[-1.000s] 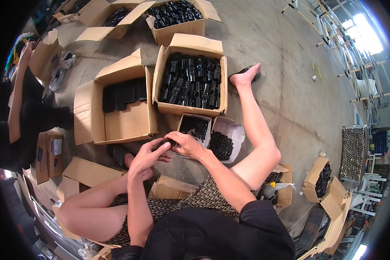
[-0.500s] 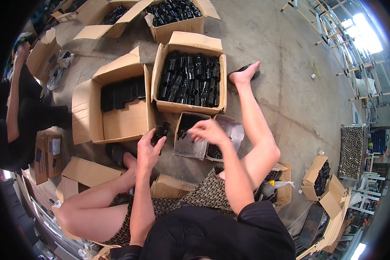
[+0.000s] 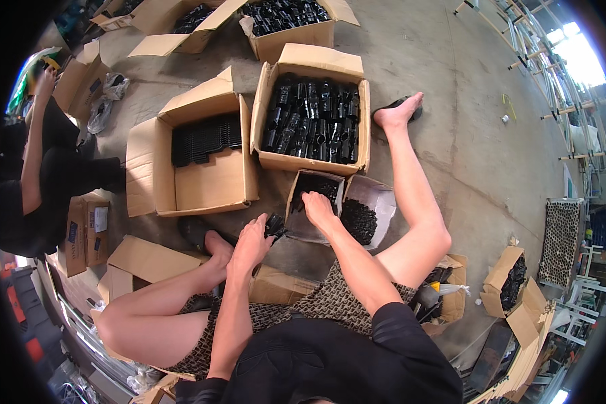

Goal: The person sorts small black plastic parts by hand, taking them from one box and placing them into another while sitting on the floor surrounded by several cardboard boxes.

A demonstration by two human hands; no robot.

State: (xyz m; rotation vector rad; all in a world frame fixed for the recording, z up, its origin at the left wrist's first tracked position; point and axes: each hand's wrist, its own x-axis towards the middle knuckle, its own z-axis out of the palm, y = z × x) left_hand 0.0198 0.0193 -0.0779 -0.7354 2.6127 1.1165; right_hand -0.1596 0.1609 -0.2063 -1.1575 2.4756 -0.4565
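While the person sits on the concrete floor (image 3: pixel 478 155) with legs spread, the left hand (image 3: pixel 252 244) is closed around a small black plastic part (image 3: pixel 274 225), its fingers wrapped over it so that only the end of the piece shows just past the fingertips; the right hand (image 3: pixel 318 207) reaches forward and slightly to the right of the left, its fingers curled down into a small open carton (image 3: pixel 313 185) of black pieces, though whether it already pinches one there cannot be told; just to the right of that hand lies an open grey bag (image 3: pixel 374 209) of small dark bits, and directly beyond both hands stands a large cardboard box (image 3: pixel 313 67) packed with upright black parts; further left of the left hand a second large box (image 3: pixel 209 182) holds one row of black parts along its far side, the rest of it bare cardboard; the step in hand looks like fetching a second piece to join to the one held; the next move, as I judge it, calls for a firm pinch on a single piece and bringing the two hands together; another person (image 3: pixel 34 175) works well away to the left.
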